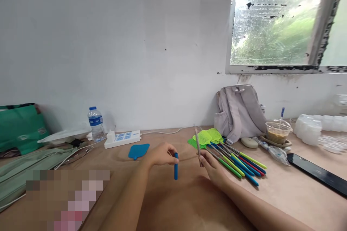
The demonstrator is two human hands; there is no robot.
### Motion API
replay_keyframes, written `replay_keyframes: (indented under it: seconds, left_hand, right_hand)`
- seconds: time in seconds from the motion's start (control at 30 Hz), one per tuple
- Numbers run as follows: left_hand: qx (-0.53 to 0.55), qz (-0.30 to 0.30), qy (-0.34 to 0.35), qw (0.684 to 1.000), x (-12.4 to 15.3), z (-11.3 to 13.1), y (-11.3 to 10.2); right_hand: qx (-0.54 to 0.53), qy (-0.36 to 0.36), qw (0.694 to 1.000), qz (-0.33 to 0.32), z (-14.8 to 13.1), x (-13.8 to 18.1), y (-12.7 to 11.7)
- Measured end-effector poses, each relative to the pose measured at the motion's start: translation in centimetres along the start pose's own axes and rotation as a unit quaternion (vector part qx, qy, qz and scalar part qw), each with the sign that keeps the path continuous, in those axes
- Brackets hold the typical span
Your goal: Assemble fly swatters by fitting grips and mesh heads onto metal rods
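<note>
Holding parts over a wooden table (284,195), one piece in each hand.

Left hand (159,154) pinches a blue handle sleeve (176,166) at its top end, sleeve hanging upright. Right hand (214,168) closed around a thin metal rod (197,145), tilted slightly, just beside the sleeve but apart. Heap of fly swatters (233,158) lies right of the hands; loose blue swatter head (138,150) to the left, near a power strip (123,138).

A short blue handle (176,166) is hanging upright above the table, pinched at its top end by fingers. Just to its right, a thin metal rod (197,145) is standing nearly upright, tilting slightly left, gripped at its lower end, apart from the handle.
</note>
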State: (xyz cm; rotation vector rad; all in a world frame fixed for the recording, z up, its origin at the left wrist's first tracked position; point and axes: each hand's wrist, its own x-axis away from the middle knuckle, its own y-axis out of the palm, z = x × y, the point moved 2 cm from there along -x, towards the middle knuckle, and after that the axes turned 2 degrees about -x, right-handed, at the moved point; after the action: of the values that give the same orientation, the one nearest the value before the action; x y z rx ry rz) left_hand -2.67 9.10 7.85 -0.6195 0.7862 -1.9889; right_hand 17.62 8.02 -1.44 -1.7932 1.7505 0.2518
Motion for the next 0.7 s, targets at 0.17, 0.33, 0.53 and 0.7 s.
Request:
replay_keyframes:
  seconds: [0.17, 0.33, 0.53, 0.7]
  left_hand:
    - [0.088, 0.023, 0.046, 0.995, -2.2, 1.5, 5.3]
    - [0.044, 0.062, 0.081, 0.994, -2.2, 2.8, 7.2]
    - [0.043, 0.042, 0.092, 0.994, -1.7, 3.5, 7.0]
    - [0.040, 0.036, 0.083, 0.995, -1.7, 3.5, 7.2]
  right_hand:
    - [-0.114, -0.029, 0.990, 0.075, -2.0, -0.2, -1.7]
    - [-0.095, -0.064, 0.991, 0.073, -3.5, -0.3, -2.2]
    - [-0.021, -0.099, 0.995, -0.007, -3.8, 0.5, -2.0]
    - [0.011, -0.108, 0.994, -0.016, -4.0, 0.6, -2.3]
